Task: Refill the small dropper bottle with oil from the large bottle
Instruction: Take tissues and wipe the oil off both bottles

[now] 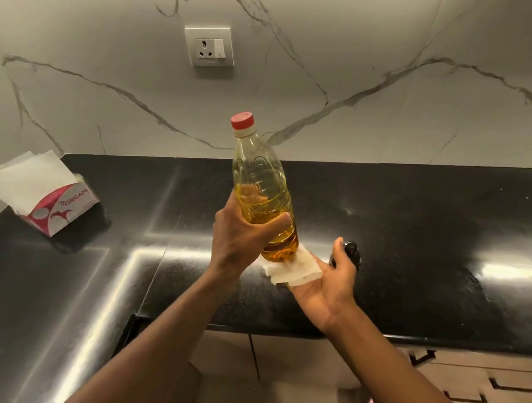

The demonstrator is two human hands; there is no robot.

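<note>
At a black kitchen counter [424, 217], the left hand [238, 233] grips the large bottle [261, 182] around its lower half, thumb on the near side and fingers wrapped behind. I see the bottle held close to upright, leaning slightly left at the top, its red cap [242, 120] screwed on. Yellow oil fills most of its body.

The bottle's base sits over a folded white tissue [293, 270] on the counter; from my view I cannot tell whether it rests on the tissue or hangs just above it.

The right hand [325, 280] lies palm up just right of the tissue, its fingers curled round the small dark dropper bottle [353, 253], thumb raised beside it. The fingers hide most of that bottle, so I cannot make out whether it is capped. The edge of the hand touches the tissue's right corner.

Well off to the left, a tissue box [61, 206] stands against the marble wall [372, 42], white sheets sticking up from its top. A socket [209, 46] with a switch is set in the wall above the large bottle. Drawers [473, 376] show below the counter's front edge at lower right.
</note>
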